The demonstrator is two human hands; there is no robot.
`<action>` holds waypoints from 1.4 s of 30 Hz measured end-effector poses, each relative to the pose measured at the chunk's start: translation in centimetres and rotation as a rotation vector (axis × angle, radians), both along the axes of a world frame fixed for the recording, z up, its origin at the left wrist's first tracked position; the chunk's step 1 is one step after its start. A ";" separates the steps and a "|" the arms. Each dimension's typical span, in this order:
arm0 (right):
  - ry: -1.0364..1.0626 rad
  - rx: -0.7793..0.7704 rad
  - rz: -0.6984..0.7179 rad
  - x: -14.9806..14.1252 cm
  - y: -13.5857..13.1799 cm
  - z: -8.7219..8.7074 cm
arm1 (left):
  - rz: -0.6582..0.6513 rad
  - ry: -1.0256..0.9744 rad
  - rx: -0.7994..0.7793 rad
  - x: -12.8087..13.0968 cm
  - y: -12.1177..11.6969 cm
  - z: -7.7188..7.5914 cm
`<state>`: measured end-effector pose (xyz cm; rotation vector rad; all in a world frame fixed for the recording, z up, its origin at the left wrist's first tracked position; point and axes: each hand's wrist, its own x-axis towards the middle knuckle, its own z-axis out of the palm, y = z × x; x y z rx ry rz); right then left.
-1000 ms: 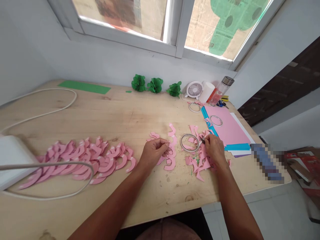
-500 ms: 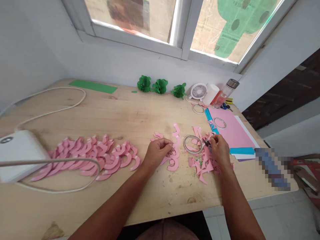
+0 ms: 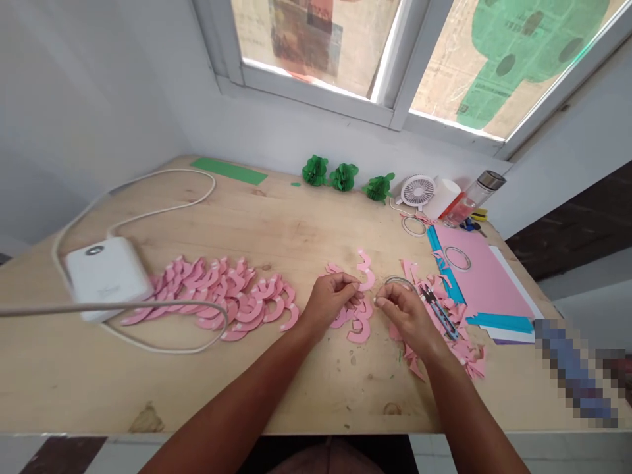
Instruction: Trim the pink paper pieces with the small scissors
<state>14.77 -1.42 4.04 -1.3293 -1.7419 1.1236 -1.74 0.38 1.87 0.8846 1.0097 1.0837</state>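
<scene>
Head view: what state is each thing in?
Left hand, pinched, at the pink curves
Right hand, pinched, contents unclear
Snips, lying on pink scraps
Nearest tape roll, partly hidden
Bottle, capped, upright
Fan, upright, running unclear
White device, lying down

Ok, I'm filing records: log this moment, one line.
left hand: at curved pink paper pieces | right hand: by thin grey ring | blue-handled metal snips: atop pink paper scraps

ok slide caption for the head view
Left hand at curved pink pieces, right hand near pink scraps topped by snips.
</scene>
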 end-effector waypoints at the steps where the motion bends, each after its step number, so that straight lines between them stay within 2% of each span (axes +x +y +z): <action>1: -0.016 0.022 0.014 -0.6 0.1 -0.1 | -0.001 0.000 0.010 -0.1 0.1 0.0; 4: -0.120 0.124 0.019 -1.7 0.3 -0.2 | -0.009 0.008 0.038 -0.2 0.2 0.0; 8: -0.331 0.272 -0.047 -2.1 0.5 -0.4 | -0.034 0.038 0.078 -0.2 0.2 -0.2; 13: -0.475 0.360 -0.114 -2.0 0.5 -1.4 | -0.020 0.163 0.157 -0.2 0.1 -0.7; 19: -0.435 0.333 -0.165 -1.7 0.3 -1.5 | 0.007 0.355 0.293 -0.3 0.1 -1.5; 24: -0.260 0.234 -0.134 -1.7 0.3 -1.1 | 0.016 0.393 0.312 -0.2 0.1 -1.7; 28: -0.181 0.186 -0.099 -1.6 0.4 -1.1 | -0.026 0.401 0.328 -0.1 -0.1 -1.8; 35: -0.322 0.235 -0.126 -1.6 0.5 -1.7 | -0.130 0.440 0.341 -0.1 -0.4 -1.3; 42: -0.452 0.301 -0.101 -1.7 0.4 -1.7 | -0.151 0.473 0.359 -0.2 -0.4 -0.9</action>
